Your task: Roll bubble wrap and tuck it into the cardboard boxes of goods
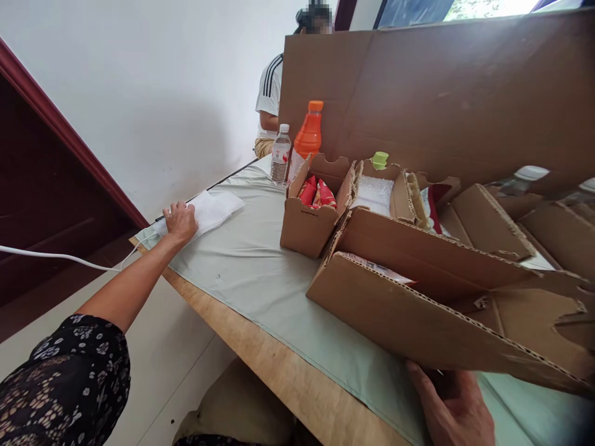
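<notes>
Feed check, left to right. A white cable (56, 256) runs in from the left edge toward the table corner. The left hand (181, 222) is stretched far out, palm down on the near end of a white padded sheet (216, 207). That sheet lies flat on the pale green cloth (251, 272) at the far left corner of the table (279, 371). The fingers are close together and bent down onto the sheet. I can't tell if they pinch it or just press.

Mid-table there's a clear water bottle (280, 155) and an orange bottle (309, 133), upright and side by side. Just in front of them is a small open carton (304, 229) with red packets (317, 193) inside. Behind the bottles a seated person (269, 99) is partly hidden by a tall cardboard sheet (441, 93) standing along the back.

To the right, a green cap (380, 160) pokes up behind a second open carton. In front lies a long flat carton (418, 310), flaps open, tilted toward me.

The right hand (453, 406) is at the bottom edge, under the near wall of that flat carton, with the thumb up against the cardboard. The other fingers are hidden behind it, so I can't tell how they're set.
</notes>
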Demonstrator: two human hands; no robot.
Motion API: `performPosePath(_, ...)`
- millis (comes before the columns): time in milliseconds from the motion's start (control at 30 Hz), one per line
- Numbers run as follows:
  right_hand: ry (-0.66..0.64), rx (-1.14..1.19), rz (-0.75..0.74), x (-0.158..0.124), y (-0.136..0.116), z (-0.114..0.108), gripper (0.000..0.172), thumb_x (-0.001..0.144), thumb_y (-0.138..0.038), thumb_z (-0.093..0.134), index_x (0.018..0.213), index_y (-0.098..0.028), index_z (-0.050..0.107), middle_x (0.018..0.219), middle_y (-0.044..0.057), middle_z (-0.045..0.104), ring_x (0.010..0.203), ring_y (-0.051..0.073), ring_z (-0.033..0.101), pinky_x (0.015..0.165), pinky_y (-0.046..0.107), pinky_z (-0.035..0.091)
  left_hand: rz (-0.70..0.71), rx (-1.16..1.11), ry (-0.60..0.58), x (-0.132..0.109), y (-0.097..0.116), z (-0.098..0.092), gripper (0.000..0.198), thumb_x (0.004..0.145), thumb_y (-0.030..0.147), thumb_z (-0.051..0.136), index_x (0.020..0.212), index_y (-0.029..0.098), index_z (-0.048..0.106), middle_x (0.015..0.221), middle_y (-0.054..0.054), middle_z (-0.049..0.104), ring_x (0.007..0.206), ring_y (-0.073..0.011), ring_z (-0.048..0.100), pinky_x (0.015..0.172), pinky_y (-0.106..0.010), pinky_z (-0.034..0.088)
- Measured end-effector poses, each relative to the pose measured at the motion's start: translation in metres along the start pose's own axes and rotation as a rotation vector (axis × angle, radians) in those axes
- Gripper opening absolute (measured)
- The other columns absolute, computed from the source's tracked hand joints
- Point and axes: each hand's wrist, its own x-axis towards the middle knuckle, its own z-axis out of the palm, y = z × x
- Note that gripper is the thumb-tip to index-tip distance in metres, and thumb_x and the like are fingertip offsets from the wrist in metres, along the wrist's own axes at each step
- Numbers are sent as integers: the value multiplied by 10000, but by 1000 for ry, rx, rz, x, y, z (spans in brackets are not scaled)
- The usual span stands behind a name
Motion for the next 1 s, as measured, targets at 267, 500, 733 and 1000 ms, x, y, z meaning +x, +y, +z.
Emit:
performPosePath(267, 21, 98, -63, 4, 9, 4, 584, 704, -620, 685, 1104, -201, 609, 1032, 116, 767, 992, 350, 737, 813, 425, 583, 4, -135, -12, -9, 9, -27, 323, 817, 173, 522, 1047, 123, 743, 1336, -250, 640, 1285, -427, 564, 1051, -541, 408)
performPosePath(500, 116, 137, -20, -20, 9, -10, 659, 825, -610, 662, 1359, -231, 599, 1357, 132, 698, 1110, 362, 724, 902, 480, 583, 184, -425, -272, -79, -3, -102, 156, 772, 354, 559, 845, 245, 643, 944, -27, 785, 843, -239, 741, 738, -315, 553)
performPosePath(733, -102, -15, -824, -107, -43, -28, 542, 971, -291, 661, 1491, -293, 509, 1540, 102, 582, 1435, 304, 542, 1142, 495, 494, 1011, -681, -651, -188, 20, -141, 276, 909, 302, 579, 1101, 401, 751, 982, 43, 814, 861, -196, 778, 723, -239, 608)
performPosePath(1000, -902, 77, -823, -88, -71, -25, 386, 910, -380, 745, 1271, -250, 709, 1051, 34, 780, 1065, 227, 689, 1040, 410, 505, 1410, -687, -824, -239, 123, -169, 412, 960, 134, 527, 1198, 383, 753, 1041, 51, 823, 907, -162, 781, 807, -218, 587)
